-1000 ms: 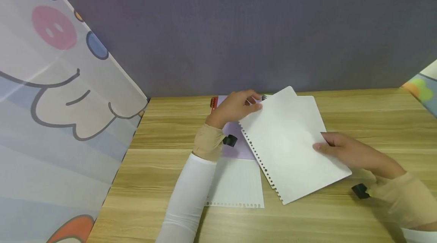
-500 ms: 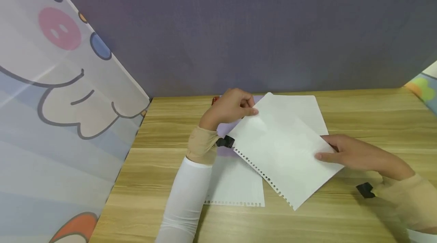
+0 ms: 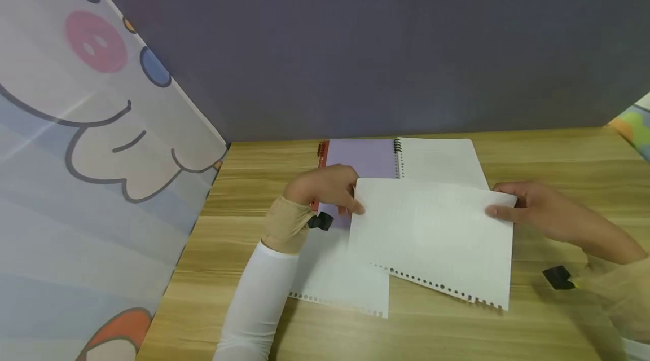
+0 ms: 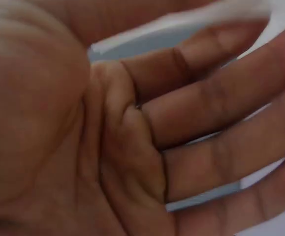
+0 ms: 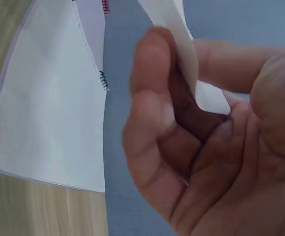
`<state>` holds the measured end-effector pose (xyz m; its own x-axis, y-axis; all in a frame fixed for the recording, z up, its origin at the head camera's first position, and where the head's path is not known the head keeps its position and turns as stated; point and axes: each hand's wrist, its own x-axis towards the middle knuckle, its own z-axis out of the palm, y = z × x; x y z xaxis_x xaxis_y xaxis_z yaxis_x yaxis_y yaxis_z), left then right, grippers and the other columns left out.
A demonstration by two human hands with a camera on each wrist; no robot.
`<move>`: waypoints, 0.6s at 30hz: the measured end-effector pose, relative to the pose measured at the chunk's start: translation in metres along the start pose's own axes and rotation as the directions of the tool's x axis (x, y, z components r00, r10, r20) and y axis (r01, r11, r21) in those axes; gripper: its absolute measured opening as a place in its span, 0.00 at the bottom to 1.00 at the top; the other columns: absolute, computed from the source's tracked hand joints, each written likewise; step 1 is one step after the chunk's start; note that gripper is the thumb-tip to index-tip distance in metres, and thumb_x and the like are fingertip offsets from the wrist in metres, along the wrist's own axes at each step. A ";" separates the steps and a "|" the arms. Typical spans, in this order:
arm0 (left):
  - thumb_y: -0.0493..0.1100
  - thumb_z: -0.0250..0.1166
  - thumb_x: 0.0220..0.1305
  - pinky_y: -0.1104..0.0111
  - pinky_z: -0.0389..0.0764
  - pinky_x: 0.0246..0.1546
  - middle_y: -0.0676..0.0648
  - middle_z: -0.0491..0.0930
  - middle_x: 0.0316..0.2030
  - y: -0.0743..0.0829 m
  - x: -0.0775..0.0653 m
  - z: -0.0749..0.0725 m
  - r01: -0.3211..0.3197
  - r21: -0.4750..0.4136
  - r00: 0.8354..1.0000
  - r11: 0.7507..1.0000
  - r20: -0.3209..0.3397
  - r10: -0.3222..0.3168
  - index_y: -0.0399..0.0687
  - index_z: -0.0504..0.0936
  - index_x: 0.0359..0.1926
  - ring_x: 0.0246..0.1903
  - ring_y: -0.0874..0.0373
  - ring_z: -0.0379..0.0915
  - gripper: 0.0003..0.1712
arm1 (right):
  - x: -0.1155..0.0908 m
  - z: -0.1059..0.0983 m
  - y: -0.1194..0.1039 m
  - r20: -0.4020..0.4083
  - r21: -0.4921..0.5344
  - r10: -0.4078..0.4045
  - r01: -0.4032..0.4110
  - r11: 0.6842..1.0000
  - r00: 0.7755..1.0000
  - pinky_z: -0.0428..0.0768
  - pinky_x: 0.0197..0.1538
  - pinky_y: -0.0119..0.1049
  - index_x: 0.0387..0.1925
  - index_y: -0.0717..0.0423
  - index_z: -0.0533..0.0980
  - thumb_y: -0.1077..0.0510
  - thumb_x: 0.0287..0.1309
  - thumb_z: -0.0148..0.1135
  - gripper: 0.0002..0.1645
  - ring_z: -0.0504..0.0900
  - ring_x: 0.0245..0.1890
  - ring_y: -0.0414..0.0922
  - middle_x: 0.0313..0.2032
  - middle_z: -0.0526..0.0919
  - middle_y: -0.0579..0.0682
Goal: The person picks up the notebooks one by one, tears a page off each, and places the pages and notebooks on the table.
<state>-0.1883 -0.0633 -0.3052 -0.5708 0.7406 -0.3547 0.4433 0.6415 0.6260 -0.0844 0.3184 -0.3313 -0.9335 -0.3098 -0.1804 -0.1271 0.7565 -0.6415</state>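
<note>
A loose white sheet of paper with a row of torn punch holes along its lower edge is held up between both hands. My left hand pinches its upper left corner between thumb and fingers. At the upper right corner my right hand grips it, and the right wrist view shows the paper between thumb and curled fingers. Behind the sheet lies an open spiral notebook with a lilac cover on its left. Another torn-out sheet lies below the cover, partly hidden by the held sheet.
A red spiral-bound edge shows at the lilac cover's left. The wooden table meets a grey panel at the back. A cartoon-printed panel stands on the left.
The held sheet has turned so that its punched edge runs along the bottom. The left hand has come down and toward the person, uncovering the notebook's spiral; the right hand has shifted slightly right.
</note>
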 end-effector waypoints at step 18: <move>0.51 0.63 0.56 0.67 0.71 0.30 0.52 0.77 0.29 -0.025 -0.003 0.007 0.205 0.109 0.972 0.973 -0.137 -0.189 0.54 0.78 0.38 0.30 0.57 0.74 0.11 | 0.009 0.030 0.014 0.350 0.261 -0.334 0.251 0.932 0.875 0.70 0.25 0.35 0.27 0.50 0.69 0.56 0.63 0.51 0.08 0.64 0.18 0.33 0.20 0.66 0.42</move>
<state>-0.1931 -0.0798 -0.3246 -0.7337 0.5713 -0.3678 0.3901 0.7974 0.4604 -0.0845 0.3087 -0.3640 -0.6571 -0.7255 -0.2047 -0.2652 0.4766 -0.8381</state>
